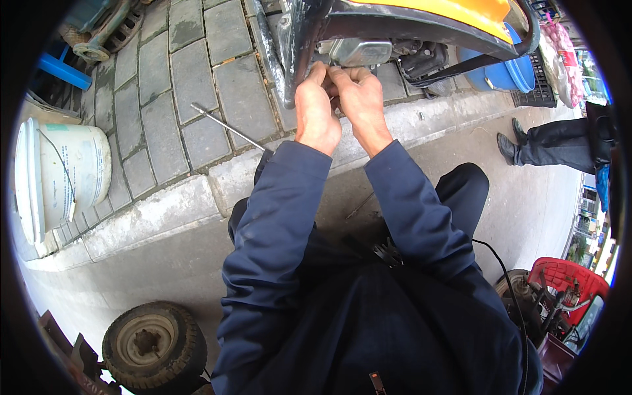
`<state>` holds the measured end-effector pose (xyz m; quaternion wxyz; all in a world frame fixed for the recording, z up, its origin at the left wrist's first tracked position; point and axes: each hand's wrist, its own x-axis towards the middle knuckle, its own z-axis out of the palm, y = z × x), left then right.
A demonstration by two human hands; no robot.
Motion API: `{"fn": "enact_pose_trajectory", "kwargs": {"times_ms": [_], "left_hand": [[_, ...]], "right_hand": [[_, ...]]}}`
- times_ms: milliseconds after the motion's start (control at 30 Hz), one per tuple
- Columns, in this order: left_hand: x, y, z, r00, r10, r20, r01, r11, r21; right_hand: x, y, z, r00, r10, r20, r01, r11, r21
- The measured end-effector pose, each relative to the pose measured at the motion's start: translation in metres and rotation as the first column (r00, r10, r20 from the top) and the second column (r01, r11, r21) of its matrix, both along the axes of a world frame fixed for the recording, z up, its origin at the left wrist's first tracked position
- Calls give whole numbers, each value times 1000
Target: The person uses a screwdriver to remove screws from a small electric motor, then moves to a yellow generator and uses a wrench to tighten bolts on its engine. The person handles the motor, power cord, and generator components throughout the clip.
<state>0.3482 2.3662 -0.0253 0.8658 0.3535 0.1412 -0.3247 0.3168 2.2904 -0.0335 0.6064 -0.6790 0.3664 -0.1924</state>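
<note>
Both hands meet below the black frame (421, 27) of a machine with an orange top (471, 12). My left hand (317, 113) is closed, its thumb and fingers pinched together beside the frame's upright leg. Close against it, my right hand (359, 100) is also closed, fingertips bent inward. Whatever lies between the fingertips is hidden. Just beyond the hands sits a silvery metal housing (361, 52), with dark engine parts (422, 59) to its right. A long thin metal rod tool (230, 128) with a dark end lies slanted across the paving to the left.
A white bucket (72, 171) stands on the paving at left. The stone kerb (164, 210) runs below the machine. A tyred wheel (148, 339) is at lower left, a red crate (567, 283) at lower right. A blue tub (497, 69) and another person's legs (553, 141) are at right.
</note>
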Motion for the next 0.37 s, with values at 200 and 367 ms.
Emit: {"fn": "enact_pose_trajectory", "kwargs": {"times_ms": [200,367], "left_hand": [[1,-2,-7,1000,-4,25,5,999,-36],[1,-1,-9,1000,-18,15,18,1000,-12]], "right_hand": [[5,2,-3,1000,-8,-6,8,1000,29],[-2,1,0,998,61,-13,-62,996,-68]]}}
